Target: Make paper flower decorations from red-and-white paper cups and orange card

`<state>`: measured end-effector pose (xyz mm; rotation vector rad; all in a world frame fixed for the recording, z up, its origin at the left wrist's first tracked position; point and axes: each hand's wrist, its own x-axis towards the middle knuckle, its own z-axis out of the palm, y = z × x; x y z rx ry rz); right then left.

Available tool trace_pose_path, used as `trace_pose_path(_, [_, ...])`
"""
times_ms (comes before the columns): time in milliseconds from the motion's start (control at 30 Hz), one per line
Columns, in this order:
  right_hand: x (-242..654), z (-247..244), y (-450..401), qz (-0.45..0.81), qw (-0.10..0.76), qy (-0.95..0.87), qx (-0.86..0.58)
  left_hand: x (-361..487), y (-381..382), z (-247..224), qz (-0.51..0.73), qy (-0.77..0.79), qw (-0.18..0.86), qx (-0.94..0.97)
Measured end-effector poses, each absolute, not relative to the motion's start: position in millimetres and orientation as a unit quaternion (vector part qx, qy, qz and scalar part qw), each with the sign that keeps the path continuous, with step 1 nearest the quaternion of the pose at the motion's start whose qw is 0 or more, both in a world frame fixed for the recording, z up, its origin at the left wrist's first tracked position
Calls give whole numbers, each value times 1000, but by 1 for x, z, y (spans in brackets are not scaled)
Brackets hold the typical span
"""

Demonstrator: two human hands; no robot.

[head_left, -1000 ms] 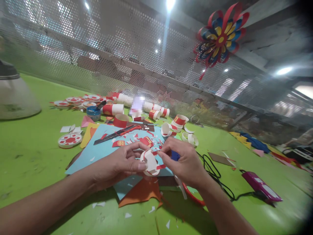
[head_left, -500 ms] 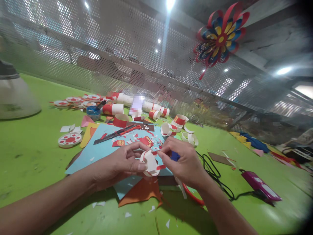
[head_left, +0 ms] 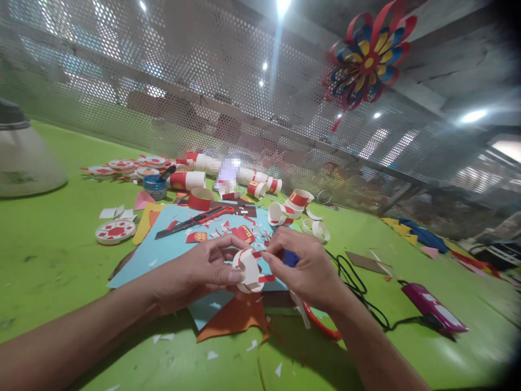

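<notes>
A small white paper cup piece (head_left: 249, 271) with red strips at its rim is held by my left hand (head_left: 211, 266), thumb and fingers closed on its left side. My right hand (head_left: 299, 260) pinches at a small red strip (head_left: 257, 254) at the piece's upper right edge. Another red strip (head_left: 266, 278) sticks out lower down. Beneath and behind the hands lies light blue paper (head_left: 171, 247) scattered with red and white scraps. On that paper rests a red and black cutter knife (head_left: 195, 221).
Cut paper cups (head_left: 299, 201) lie behind the hands. A white and red disc (head_left: 115, 232) and a blue jar (head_left: 155, 186) are at the left. At the right are a black cable (head_left: 358, 288), a magenta device (head_left: 433, 308) and a red scissor handle (head_left: 321, 321).
Both hands keep nearly the same pose around the white piece. The red strip at its upper right edge shows slightly more clearly, and the view has shifted a little.
</notes>
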<state>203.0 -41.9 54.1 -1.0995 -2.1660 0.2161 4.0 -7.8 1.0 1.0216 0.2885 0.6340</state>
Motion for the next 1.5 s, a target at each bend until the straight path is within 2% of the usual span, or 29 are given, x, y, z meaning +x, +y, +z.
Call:
trace_pose_path(900, [200,51,-41,58,363,-834,-411,4,-8,0,299,132,819,472])
trace_pose_path(1333, [201,60,-44,91,324,-807,-485,4,-7,4,299,130,818,474])
trace_pose_path(1500, [208,65,-45,112,355,-788,-491,2,-7,5,319,139,813,467])
